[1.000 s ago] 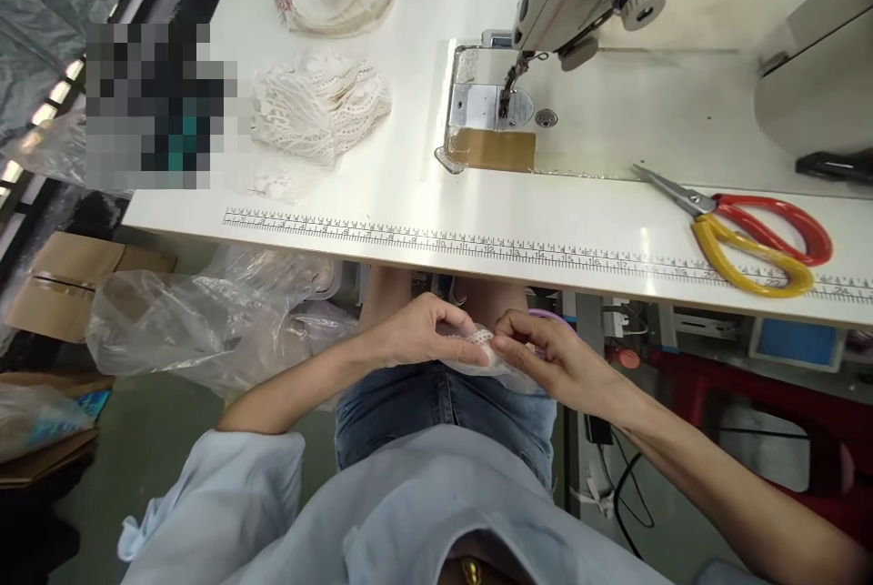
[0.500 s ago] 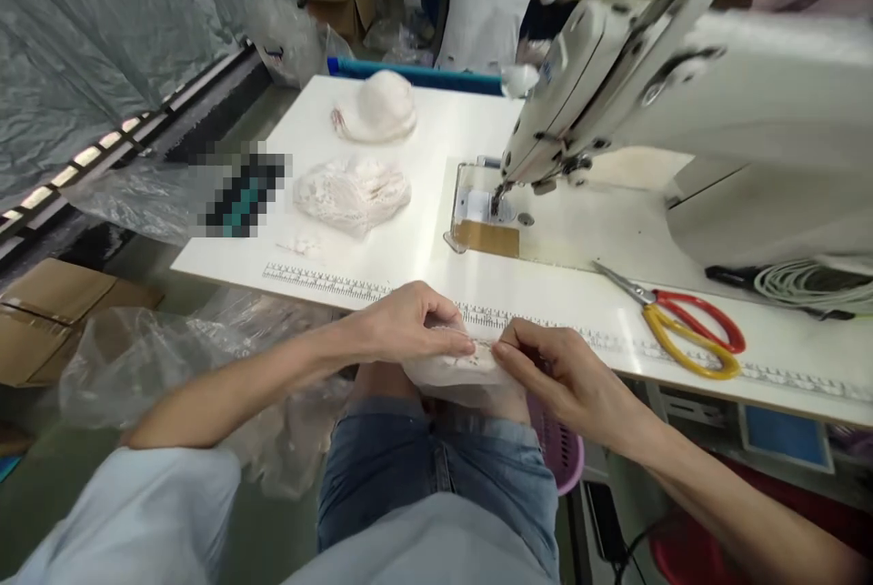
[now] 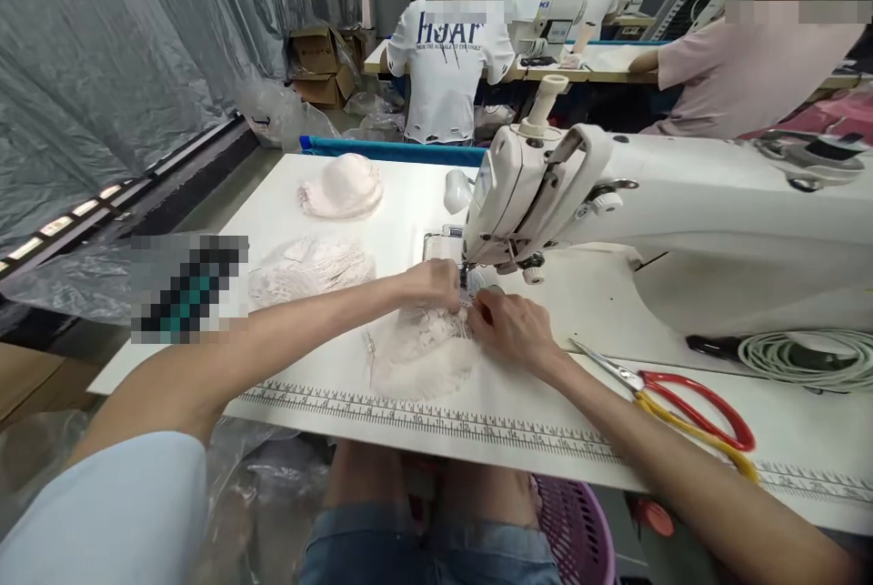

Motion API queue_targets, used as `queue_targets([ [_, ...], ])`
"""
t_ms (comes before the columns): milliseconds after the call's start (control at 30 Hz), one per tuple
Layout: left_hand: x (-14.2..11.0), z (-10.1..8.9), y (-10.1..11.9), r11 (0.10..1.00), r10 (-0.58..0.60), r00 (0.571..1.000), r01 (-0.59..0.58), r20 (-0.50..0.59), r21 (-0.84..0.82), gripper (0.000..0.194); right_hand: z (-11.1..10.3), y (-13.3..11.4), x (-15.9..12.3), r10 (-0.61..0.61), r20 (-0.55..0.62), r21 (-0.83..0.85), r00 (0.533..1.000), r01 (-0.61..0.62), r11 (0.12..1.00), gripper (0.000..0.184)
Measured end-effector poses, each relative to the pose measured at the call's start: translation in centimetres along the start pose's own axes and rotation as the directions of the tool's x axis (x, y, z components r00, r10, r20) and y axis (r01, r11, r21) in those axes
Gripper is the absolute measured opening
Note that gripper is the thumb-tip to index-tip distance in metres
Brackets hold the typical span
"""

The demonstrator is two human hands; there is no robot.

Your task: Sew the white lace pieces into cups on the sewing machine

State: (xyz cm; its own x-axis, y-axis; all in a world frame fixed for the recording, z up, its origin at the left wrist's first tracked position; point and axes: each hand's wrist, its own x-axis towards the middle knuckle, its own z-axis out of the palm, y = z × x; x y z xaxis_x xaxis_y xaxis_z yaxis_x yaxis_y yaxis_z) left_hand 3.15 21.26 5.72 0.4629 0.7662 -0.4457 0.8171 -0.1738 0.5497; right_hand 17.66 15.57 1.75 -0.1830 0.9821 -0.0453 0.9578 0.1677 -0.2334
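A pale piece of lace-edged fabric (image 3: 423,362) lies on the white table in front of the presser foot (image 3: 465,277) of a white sewing machine (image 3: 546,194). My left hand (image 3: 436,283) is closed on its far edge, just left of the foot. On the right of the foot, my right hand (image 3: 515,323) pinches the same edge with bent fingers. Both sets of fingertips are partly hidden, and the fabric's edge at the needle is hard to make out. The lower part of the fabric spreads loosely towards me.
Left of my arm lie a lacy cloth bundle (image 3: 314,267) and a rounded pale cloth piece (image 3: 345,186). Scissors (image 3: 682,403) with red and yellow handles lie beside my right forearm. A printed ruler (image 3: 409,412) runs along the front edge. A purple basket (image 3: 579,530) stands below. Co-workers sit beyond.
Both hands have carried the fabric from above my lap, at the table's front edge, forward onto the table and up to the presser foot. The camera view has tilted upward.
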Motion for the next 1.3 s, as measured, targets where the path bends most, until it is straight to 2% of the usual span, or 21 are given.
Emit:
queue_targets([
  [167, 1.1, 0.1, 0.6, 0.998, -0.033, 0.999, 0.031, 0.041, 0.046, 0.018, -0.3, 2.4, -0.3, -0.028, 0.009, -0.04, 1.0, 0.028, 0.999, 0.014],
  [267, 1.1, -0.1, 1.0, 0.996, -0.05, 0.996, 0.044, 0.068, 0.077, 0.014, 0.1, 3.7, -0.7, -0.189, -0.131, -0.001, 0.973, 0.19, 0.982, 0.016],
  [333, 1.0, -0.2, 1.2, 0.993, -0.059, 0.996, 0.051, 0.07, 0.107, 0.012, 0.6, 4.1, -0.9, -0.348, -0.257, -0.016, 0.901, 0.356, 0.934, 0.019],
  [400, 1.0, -0.1, 1.3, 0.991, -0.058, 0.996, 0.049, 0.067, 0.125, 0.01, 0.9, 4.2, -1.2, -0.499, -0.333, -0.089, 0.8, 0.501, 0.861, 0.02],
  [467, 0.9, -0.1, 1.2, 0.993, -0.052, 0.996, 0.044, 0.066, 0.113, 0.008, 1.0, 4.1, -1.4, -0.595, -0.358, -0.177, 0.72, 0.573, 0.8, 0.022],
  [533, 0.9, -0.1, 1.0, 0.996, -0.037, 0.997, 0.031, 0.067, 0.088, 0.008, 0.9, 4.0, -1.6, -0.636, -0.359, -0.236, 0.683, 0.593, 0.77, 0.023],
  [633, 0.9, -0.3, 0.9, 0.998, -0.019, 0.997, 0.014, 0.075, 0.069, 0.012, 0.6, 3.8, -1.7, -0.655, -0.356, -0.274, 0.667, 0.596, 0.755, 0.024],
  [767, 1.3, -1.1, 1.2, 0.988, -0.125, 0.977, 0.108, 0.171, 0.107, 0.022, 0.4, 3.7, -1.5, -0.704, -0.339, -0.29, 0.624, 0.643, 0.709, 0.025],
  [867, 1.9, -2.4, 1.0, 0.969, -0.192, 0.965, 0.158, 0.179, 0.189, 0.028, 0.5, 3.6, -1.4, -0.722, -0.334, -0.278, 0.606, 0.668, 0.69, 0.026],
  [933, 2.2, -3.4, 0.3, 0.95, -0.202, 0.973, 0.166, 0.115, 0.264, 0.025, 0.4, 3.6, -1.4, -0.705, -0.334, -0.258, 0.626, 0.659, 0.707, 0.024],
  [1000, 2.1, -3.9, -0.6, 0.911, -0.195, 0.978, 0.207, -0.07, 0.356, 0.017, 0.4, 3.4, -1.6, -0.683, -0.332, -0.238, 0.651, 0.642, 0.728, 0.021],
  [1067, 1.3, -3.6, -1.4, 0.871, -0.13, 0.941, 0.258, -0.312, 0.417, 0.01, 0.3, 3.3, -1.7, -0.664, -0.332, -0.219, 0.67, 0.63, 0.745, 0.02],
  [1100, 0.7, -3.0, -1.6, 0.868, -0.067, 0.918, 0.246, -0.391, 0.431, 0.015, 0.3, 3.3, -1.8, -0.657, -0.331, -0.21, 0.677, 0.626, 0.751, 0.019],
  [1133, 0.1, -2.1, -1.9, 0.877, 0.038, 0.898, 0.18, -0.438, 0.445, 0.021, 0.2, 3.2, -1.8, -0.651, -0.331, -0.203, 0.683, 0.622, 0.756, 0.019],
  [1167, -0.6, -1.1, -2.0, 0.882, 0.167, 0.884, 0.064, -0.436, 0.467, 0.027, 0.2, 3.2, -1.9, -0.647, -0.329, -0.198, 0.688, 0.619, 0.76, 0.02],
  [1200, -1.3, 0.0, -2.1, 0.853, 0.317, 0.871, -0.089, -0.375, 0.514, 0.031, 0.2, 3.1, -1.9, -0.644, -0.326, -0.197, 0.692, 0.617, 0.762, 0.02],
  [1267, -2.3, 2.1, -2.3, 0.714, 0.551, 0.804, -0.314, -0.225, 0.625, 0.034, 0.2, 3.0, -1.8, -0.645, -0.317, -0.204, 0.695, 0.614, 0.762, 0.02],
  [1300, -2.6, 2.9, -2.4, 0.657, 0.6, 0.781, -0.356, -0.175, 0.665, 0.034, 0.1, 3.0, -1.8, -0.643, -0.31, -0.208, 0.7, 0.61, 0.764, 0.02],
])
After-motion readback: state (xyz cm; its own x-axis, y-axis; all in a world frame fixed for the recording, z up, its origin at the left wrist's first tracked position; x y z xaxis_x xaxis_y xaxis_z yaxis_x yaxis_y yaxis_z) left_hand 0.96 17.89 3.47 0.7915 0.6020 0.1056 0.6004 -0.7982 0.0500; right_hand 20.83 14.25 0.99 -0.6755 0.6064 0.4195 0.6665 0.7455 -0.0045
